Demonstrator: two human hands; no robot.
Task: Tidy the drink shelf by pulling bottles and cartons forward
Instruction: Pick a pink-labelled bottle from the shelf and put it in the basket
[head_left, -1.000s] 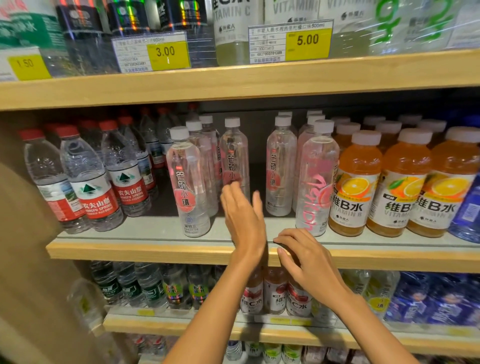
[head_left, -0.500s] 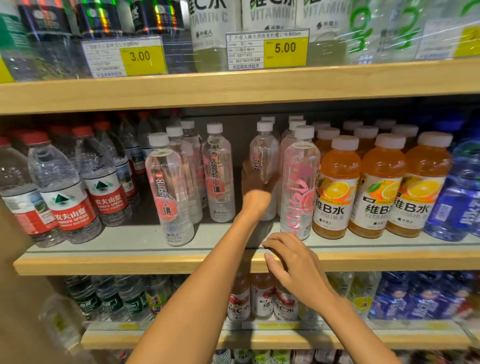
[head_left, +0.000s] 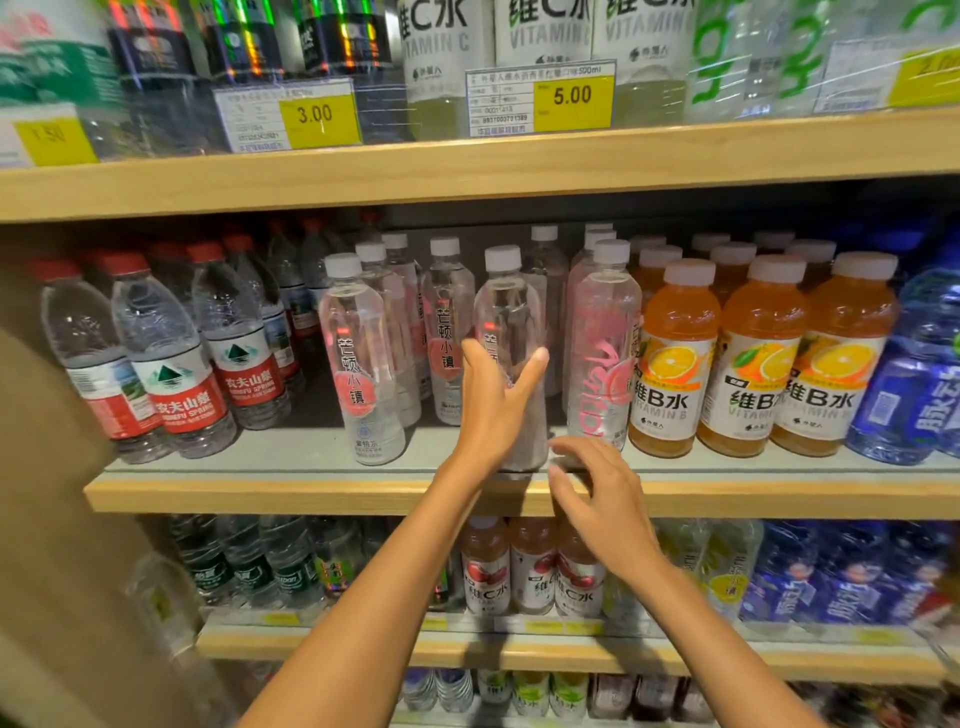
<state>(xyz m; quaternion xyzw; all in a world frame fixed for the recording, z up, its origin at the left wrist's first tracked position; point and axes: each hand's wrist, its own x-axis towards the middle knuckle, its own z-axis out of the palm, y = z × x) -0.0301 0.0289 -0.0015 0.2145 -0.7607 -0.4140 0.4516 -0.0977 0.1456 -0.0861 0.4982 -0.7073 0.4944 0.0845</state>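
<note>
We face a wooden drink rack with pale timber front edges. Our left hand (head_left: 493, 410) wraps round the lower body of a clear bottle (head_left: 506, 306) with a white cap, thumb on its right side and fingers round its left. The bottle stands upright at the front of the middle shelf (head_left: 260, 494), its base on the grey liner (head_left: 234, 467) just behind the timber lip.

Our right hand (head_left: 608, 509) hovers just below and right of that base, fingers loosely spread and holding nothing. We cannot tell whether its fingertips touch the lip.

Left of the held bottle stand matching clear bottles (head_left: 358, 364), one forward and the rest further back. Beyond them sit red-capped water bottles (head_left: 171, 374). Just to the right stands a pink-lettered bottle (head_left: 602, 358), then rows of orange vitamin drinks (head_left: 670, 374), then blue bottles (head_left: 909, 395) at the edge.

The upper shelf (head_left: 467, 169) carries yellow price tags (head_left: 571, 96) reading 3.00 and 5.00 in front of larger bottles. The lower shelf (head_left: 519, 656) holds more drinks, partly blurred. A plain tan side panel (head_left: 52, 519) closes the rack on the left.
</note>
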